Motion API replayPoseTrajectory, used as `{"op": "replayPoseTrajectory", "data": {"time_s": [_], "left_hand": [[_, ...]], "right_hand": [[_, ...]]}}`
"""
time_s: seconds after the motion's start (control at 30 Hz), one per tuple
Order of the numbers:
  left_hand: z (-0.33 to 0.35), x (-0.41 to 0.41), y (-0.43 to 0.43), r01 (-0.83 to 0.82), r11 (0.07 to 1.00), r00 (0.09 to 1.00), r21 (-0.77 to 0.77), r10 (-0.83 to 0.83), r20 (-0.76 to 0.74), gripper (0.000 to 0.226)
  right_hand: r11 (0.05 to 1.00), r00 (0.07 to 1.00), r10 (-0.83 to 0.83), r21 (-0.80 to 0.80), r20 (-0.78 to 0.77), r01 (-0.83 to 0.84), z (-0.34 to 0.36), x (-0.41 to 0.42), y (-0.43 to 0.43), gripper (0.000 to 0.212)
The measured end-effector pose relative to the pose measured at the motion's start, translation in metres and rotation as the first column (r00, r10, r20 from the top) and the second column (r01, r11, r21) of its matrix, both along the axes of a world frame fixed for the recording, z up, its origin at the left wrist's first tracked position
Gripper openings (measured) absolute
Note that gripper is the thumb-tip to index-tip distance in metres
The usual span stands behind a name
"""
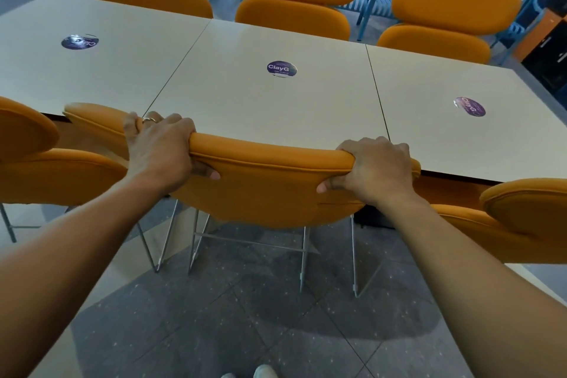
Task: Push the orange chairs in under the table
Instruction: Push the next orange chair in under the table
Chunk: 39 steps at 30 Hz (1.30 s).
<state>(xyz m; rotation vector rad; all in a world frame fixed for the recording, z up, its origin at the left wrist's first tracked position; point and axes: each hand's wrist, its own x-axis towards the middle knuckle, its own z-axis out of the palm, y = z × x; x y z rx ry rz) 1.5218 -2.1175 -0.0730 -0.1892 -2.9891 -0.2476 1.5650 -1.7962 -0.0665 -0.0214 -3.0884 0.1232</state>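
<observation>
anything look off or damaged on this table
Mostly tidy. The left round sticker looks scuffed and worn, and the right sticker sits rotated, unlike the middle sticker, which reads straight. Nothing spilled.

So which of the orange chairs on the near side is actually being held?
The middle chair: the left hand and right hand both grip its backrest top. The left chair and right chair are untouched.

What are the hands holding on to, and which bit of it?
Both the left hand and right hand grip the padded orange chair by the top edge of its backrest, one near each end.
</observation>
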Motion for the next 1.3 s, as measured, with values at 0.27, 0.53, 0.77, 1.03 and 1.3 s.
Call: {"op": "replayPoseTrajectory", "data": {"time_s": [0.27,0.53,0.77,1.03,1.3], "left_hand": [[-0.007,0.011,0.011,0.006,1.0,0.999,0.007,-0.005,-0.046,0.064],[-0.002,0.007,0.009,0.001,1.0,1.0,-0.025,0.0,0.03,0.074],[0.0,0.024,0.008,0.007,0.999,0.999,0.046,-0.008,0.031,0.072],[0.013,0.059,0.009,-0.008,0.956,0.999,0.293,0.024,-0.049,0.062],[0.023,0.098,-0.015,-0.143,0.919,0.984,0.368,0.172,-0.046,0.053]], "right_hand": [[1.0,1.0,-0.014,-0.02,0.015,0.014,0.004,0.006,0.012,0.071],[0.999,0.999,-0.032,-0.027,0.005,0.032,0.002,0.007,0.007,0.073],[0.999,1.0,-0.012,-0.037,-0.003,0.012,0.003,0.016,0.005,0.074],[0.959,0.988,0.146,-0.237,-0.043,-0.152,0.012,0.024,-0.016,0.059],[0.798,0.906,0.386,-0.429,-0.176,-0.423,0.03,0.037,-0.073,0.042]]}}
